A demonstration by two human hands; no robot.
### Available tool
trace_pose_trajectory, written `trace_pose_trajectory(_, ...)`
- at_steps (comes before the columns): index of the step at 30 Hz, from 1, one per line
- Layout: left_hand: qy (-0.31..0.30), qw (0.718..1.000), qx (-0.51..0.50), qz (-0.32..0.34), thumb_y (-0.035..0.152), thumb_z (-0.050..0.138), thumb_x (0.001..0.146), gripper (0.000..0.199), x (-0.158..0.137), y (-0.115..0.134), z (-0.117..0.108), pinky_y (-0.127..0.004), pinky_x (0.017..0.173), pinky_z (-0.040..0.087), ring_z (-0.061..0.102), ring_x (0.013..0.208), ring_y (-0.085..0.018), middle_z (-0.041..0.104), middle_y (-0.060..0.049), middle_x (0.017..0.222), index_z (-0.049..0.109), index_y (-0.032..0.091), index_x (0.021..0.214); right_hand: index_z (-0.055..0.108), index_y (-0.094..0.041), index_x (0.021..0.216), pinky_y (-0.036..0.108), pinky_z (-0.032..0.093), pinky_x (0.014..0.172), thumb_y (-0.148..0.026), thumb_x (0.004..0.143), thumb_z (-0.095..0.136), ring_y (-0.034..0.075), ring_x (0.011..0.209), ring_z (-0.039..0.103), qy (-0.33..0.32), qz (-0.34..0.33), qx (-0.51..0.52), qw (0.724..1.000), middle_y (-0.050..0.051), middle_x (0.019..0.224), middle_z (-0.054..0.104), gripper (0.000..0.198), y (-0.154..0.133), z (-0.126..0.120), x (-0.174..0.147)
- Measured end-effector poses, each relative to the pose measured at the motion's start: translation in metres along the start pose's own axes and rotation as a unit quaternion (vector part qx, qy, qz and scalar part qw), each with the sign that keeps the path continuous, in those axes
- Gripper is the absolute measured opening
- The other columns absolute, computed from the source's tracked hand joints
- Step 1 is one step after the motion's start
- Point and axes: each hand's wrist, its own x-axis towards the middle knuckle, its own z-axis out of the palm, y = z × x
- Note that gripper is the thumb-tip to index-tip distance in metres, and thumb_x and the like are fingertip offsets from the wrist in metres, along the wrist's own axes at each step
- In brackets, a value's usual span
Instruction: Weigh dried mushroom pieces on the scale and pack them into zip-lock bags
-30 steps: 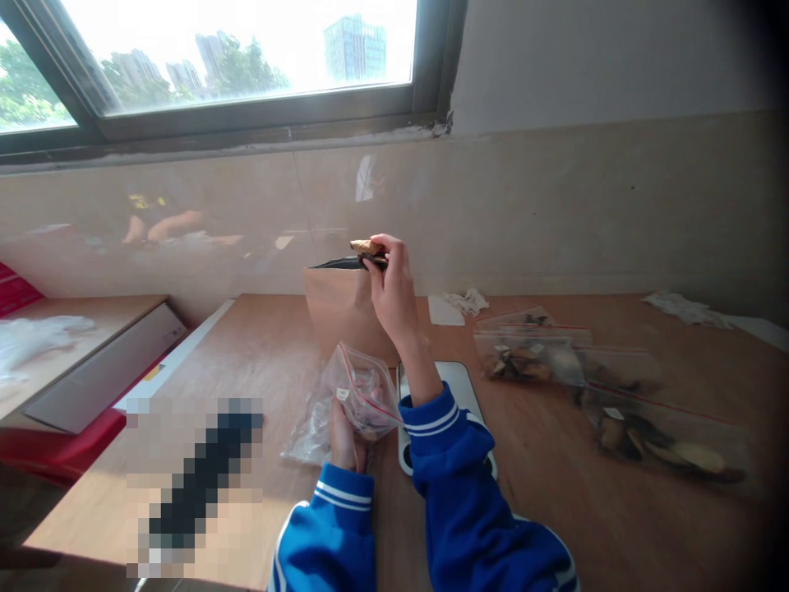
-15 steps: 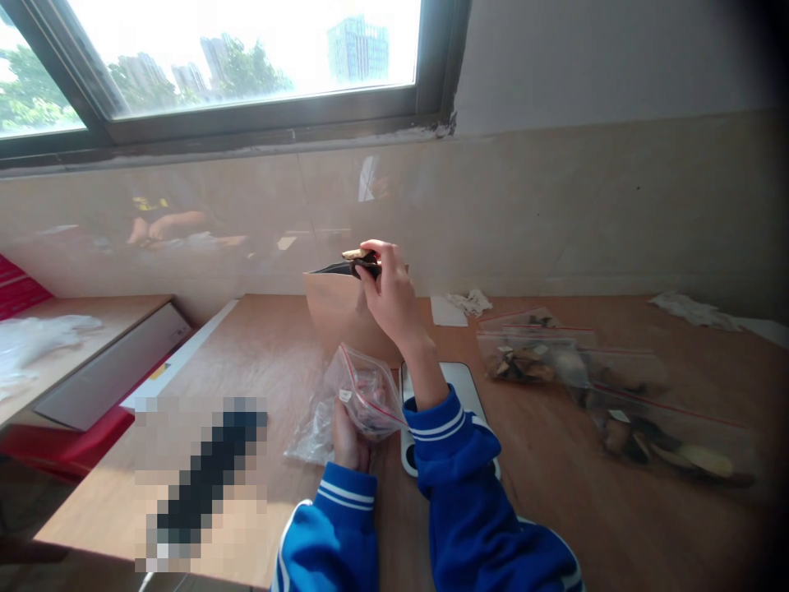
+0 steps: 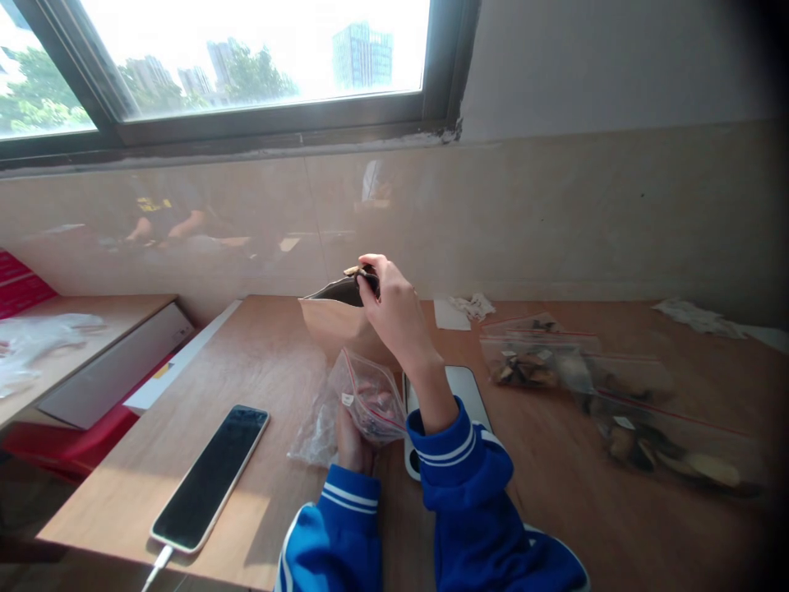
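Note:
My right hand (image 3: 394, 312) pinches dark-rimmed dried slices (image 3: 357, 273) with pale cut faces, between thumb and fingertips. They are held at the open mouth of a brown paper bag (image 3: 336, 321), whose dark lining shows. How many slices there are, I cannot tell. Lower down, my left hand (image 3: 352, 440) is closed around a clear zip bag (image 3: 370, 370) with a red seal line and a small white label. Its fingers show faintly through the plastic. Under my right forearm lies a white flat device (image 3: 465, 382), partly covered by the arm.
To the right lie several clear zip bags (image 3: 523, 366) of similar dried slices. A phone (image 3: 213, 477) with a plugged-in cable lies on the left of the wooden table. Crumpled gloves (image 3: 472, 306) lie near the wall. Another table (image 3: 132, 304) holds plastic bags (image 3: 43, 345).
My right hand has come down slightly with the slices. The paper bag's rim sits lower and its mouth shows wider. My left hand stays on the zip bag.

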Motion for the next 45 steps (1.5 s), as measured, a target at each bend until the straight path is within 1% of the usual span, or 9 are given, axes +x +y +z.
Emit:
trace_pose_trajectory(6, -0.019, 0.999, 0.007, 0.044, 0.041, 0.057, 0.08, 0.027, -0.001, -0.001, 0.001, -0.034, 0.052, 0.056, 0.067, 0.052, -0.022, 0.069, -0.005, 0.061, 0.059, 0.015, 0.088, 0.064, -0.022, 0.103, 0.034, 0.047, 0.083, -0.025, 0.095, 0.046, 0.019, 0.086, 0.06, -0.068, -0.025, -0.049, 0.996, 0.007, 0.099, 0.055, 0.02, -0.001, -0.008, -0.004)
trace_pose_trajectory(11, -0.017, 0.999, 0.018, 0.046, 0.043, 0.056, 0.079, 0.029, -0.001, -0.001, 0.002, -0.034, 0.051, 0.056, 0.066, 0.049, -0.021, 0.069, -0.005, 0.061, 0.058, 0.015, 0.088, 0.064, -0.02, 0.109, 0.038, 0.044, 0.088, -0.026, 0.095, 0.046, 0.021, 0.091, 0.058, -0.083, -0.045, -0.09, 0.991, 0.009, 0.104, 0.054, 0.023, -0.001, -0.009, -0.007)
trace_pose_trajectory(17, -0.015, 0.998, 0.021, 0.059, 0.043, 0.061, 0.075, 0.031, -0.004, 0.0, 0.003, -0.032, 0.055, 0.056, 0.068, 0.054, -0.021, 0.07, -0.005, 0.065, 0.057, 0.016, 0.09, 0.061, -0.021, 0.11, 0.037, 0.041, 0.095, -0.019, 0.093, 0.046, 0.021, 0.106, 0.055, -0.061, -0.065, -0.008, 0.996, 0.007, 0.107, 0.059, 0.023, -0.007, -0.033, -0.01)
trace_pose_trajectory(20, -0.012, 0.998, 0.027, 0.059, 0.044, 0.064, 0.072, 0.034, -0.005, 0.0, 0.002, -0.031, 0.055, 0.055, 0.068, 0.054, -0.02, 0.071, -0.005, 0.069, 0.059, 0.017, 0.093, 0.063, -0.021, 0.101, 0.031, 0.045, 0.084, -0.018, 0.092, 0.044, 0.017, 0.093, 0.059, -0.124, -0.054, 0.048, 0.99, 0.004, 0.1, 0.063, 0.022, -0.009, -0.051, -0.016)
trace_pose_trajectory(24, -0.014, 0.998, 0.013, 0.066, 0.038, 0.063, 0.074, 0.034, 0.0, -0.003, 0.0, -0.027, 0.048, 0.051, 0.066, 0.053, -0.018, 0.071, -0.005, 0.073, 0.061, 0.019, 0.103, 0.069, -0.019, 0.087, 0.022, 0.042, 0.058, -0.02, 0.087, 0.05, 0.013, 0.068, 0.061, -0.377, 0.018, 0.039, 0.925, 0.002, 0.08, 0.069, 0.019, -0.003, -0.054, -0.027)
trace_pose_trajectory(27, -0.011, 0.995, -0.022, 0.092, 0.038, 0.063, 0.076, 0.034, 0.007, -0.007, -0.001, -0.028, 0.052, 0.052, 0.067, 0.058, -0.019, 0.07, -0.005, 0.072, 0.063, 0.017, 0.102, 0.071, -0.019, 0.07, 0.022, 0.036, 0.048, -0.008, 0.076, 0.055, 0.012, 0.056, 0.059, -0.487, 0.032, -0.027, 0.872, 0.002, 0.07, 0.071, 0.02, -0.001, -0.036, -0.034)
trace_pose_trajectory(34, -0.012, 0.991, -0.027, 0.127, 0.052, 0.062, 0.076, 0.045, 0.021, -0.015, -0.011, -0.031, 0.073, 0.053, 0.068, 0.079, -0.019, 0.072, -0.004, 0.082, 0.065, 0.015, 0.101, 0.073, -0.015, 0.068, 0.025, 0.04, 0.044, -0.008, 0.064, 0.067, 0.022, 0.059, 0.067, -0.521, 0.035, -0.188, 0.832, 0.014, 0.073, 0.073, 0.01, -0.017, 0.007, -0.05)
trace_pose_trajectory(41, -0.011, 0.989, 0.0, 0.148, 0.049, 0.061, 0.08, 0.04, 0.026, -0.017, -0.012, -0.028, 0.074, 0.05, 0.067, 0.081, -0.019, 0.071, -0.005, 0.084, 0.068, 0.013, 0.094, 0.074, -0.011, 0.07, 0.026, 0.041, 0.041, -0.008, 0.063, 0.067, 0.021, 0.053, 0.063, -0.577, 0.026, -0.184, 0.795, 0.014, 0.074, 0.074, 0.011, -0.006, -0.001, -0.061)
trace_pose_trajectory(45, -0.012, 0.986, 0.006, 0.166, 0.046, 0.062, 0.079, 0.037, 0.025, -0.016, -0.011, -0.029, 0.078, 0.05, 0.067, 0.087, -0.02, 0.072, -0.006, 0.089, 0.069, 0.014, 0.096, 0.075, -0.007, 0.079, 0.029, 0.048, 0.049, -0.007, 0.063, 0.067, 0.025, 0.061, 0.066, -0.587, 0.023, -0.185, 0.788, 0.016, 0.079, 0.074, 0.018, -0.009, 0.0, -0.063)
